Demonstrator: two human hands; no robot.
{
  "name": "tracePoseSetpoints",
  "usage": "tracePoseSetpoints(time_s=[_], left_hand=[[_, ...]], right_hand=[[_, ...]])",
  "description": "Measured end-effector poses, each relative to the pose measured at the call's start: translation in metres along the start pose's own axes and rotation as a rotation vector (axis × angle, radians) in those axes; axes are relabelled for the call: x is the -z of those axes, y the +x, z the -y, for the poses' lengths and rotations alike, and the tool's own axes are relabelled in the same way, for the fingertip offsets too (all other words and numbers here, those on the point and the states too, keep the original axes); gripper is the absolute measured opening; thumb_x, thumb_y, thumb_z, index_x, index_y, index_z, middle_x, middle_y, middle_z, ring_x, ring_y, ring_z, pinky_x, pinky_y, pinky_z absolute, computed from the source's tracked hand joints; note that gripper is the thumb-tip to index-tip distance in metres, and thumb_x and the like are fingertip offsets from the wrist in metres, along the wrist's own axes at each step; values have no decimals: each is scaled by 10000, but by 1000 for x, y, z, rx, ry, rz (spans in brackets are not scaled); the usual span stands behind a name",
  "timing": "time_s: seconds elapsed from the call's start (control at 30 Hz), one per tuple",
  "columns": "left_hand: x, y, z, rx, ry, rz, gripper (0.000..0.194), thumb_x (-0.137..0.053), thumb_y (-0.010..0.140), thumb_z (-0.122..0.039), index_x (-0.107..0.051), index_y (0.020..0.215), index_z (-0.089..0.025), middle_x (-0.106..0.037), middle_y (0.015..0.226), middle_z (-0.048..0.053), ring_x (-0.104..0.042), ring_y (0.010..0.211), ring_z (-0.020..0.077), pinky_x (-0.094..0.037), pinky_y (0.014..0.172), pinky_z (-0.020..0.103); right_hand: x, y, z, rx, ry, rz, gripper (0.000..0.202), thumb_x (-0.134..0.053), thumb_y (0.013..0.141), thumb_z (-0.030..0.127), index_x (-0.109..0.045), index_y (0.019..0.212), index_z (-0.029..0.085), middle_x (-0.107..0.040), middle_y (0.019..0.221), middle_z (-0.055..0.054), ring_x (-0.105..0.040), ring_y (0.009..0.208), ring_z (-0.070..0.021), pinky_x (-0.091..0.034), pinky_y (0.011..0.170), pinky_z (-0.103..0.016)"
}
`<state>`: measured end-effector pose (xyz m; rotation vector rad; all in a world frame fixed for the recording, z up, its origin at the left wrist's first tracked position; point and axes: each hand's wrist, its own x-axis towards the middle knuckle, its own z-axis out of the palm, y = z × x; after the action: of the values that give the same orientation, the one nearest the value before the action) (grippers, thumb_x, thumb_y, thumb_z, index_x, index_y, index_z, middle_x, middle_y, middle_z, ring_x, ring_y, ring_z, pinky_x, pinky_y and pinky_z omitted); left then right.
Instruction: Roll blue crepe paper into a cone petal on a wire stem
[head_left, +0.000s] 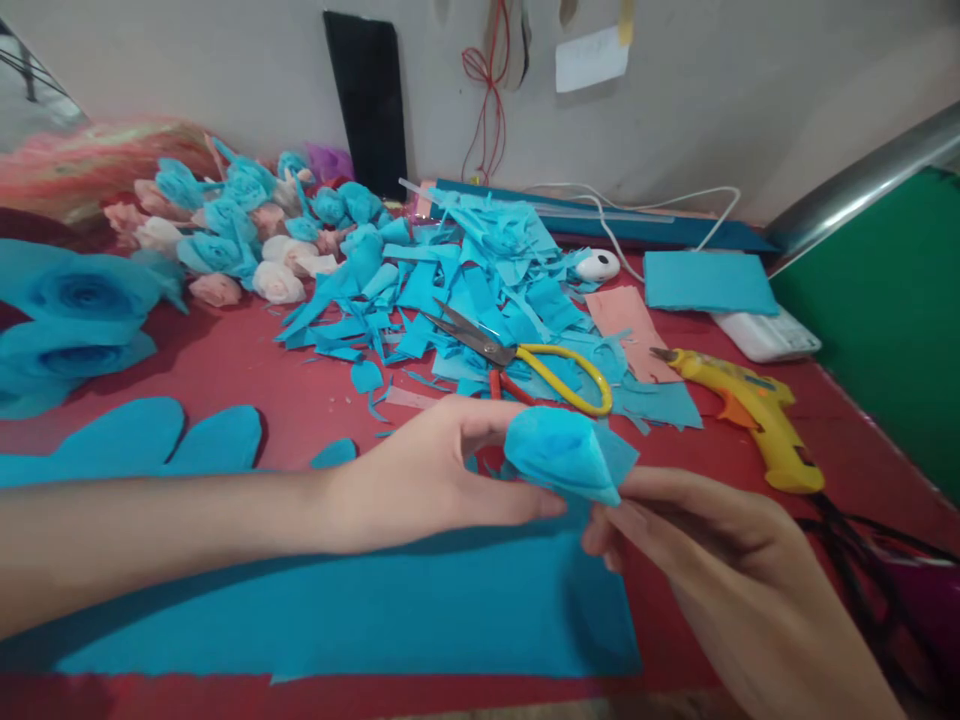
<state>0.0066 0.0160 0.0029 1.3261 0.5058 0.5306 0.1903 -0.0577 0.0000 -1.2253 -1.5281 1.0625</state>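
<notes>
The left hand (435, 470) and the right hand (690, 530) are both gripping a rolled blue paper flower (566, 455), which is sitting between their fingertips, the left pinching it from the left side and the right closing on its lower right edge. Directly beneath both hands a large blue paper sheet (420, 610) is lying flat on the red table (247, 380). Beyond the flower, yellow-handled scissors (525, 360) are resting on a heap of blue paper scraps (480, 270), with a yellow glue gun (757, 410) lying to the right and finished paper roses (247, 230) sitting at the far left.
</notes>
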Motion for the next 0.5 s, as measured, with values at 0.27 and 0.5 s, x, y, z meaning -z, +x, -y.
tracePoseSetpoints(time_s=[0.27, 0.5], left_hand=[[-9, -5, -6, -106, 56, -76, 56, -690, 703, -90, -697, 727, -140, -680, 817, 8, -635, 752, 107, -520, 690, 170], [-12, -9, -7, -97, 128, -185, 98, -743, 633, -86, -711, 721, -115, -601, 777, -2, -588, 731, 84, -489, 637, 140]], right_hand=[[-4, -1, -6, 12, -102, -39, 122, -612, 805, 167, -680, 827, 266, -689, 673, 55, -662, 555, -130, -540, 518, -95], [-12, -2, -1, 4, -32, 13, 262, -617, 796, 134, -690, 887, 369, -685, 697, 104, -660, 578, -99, -531, 561, -80]])
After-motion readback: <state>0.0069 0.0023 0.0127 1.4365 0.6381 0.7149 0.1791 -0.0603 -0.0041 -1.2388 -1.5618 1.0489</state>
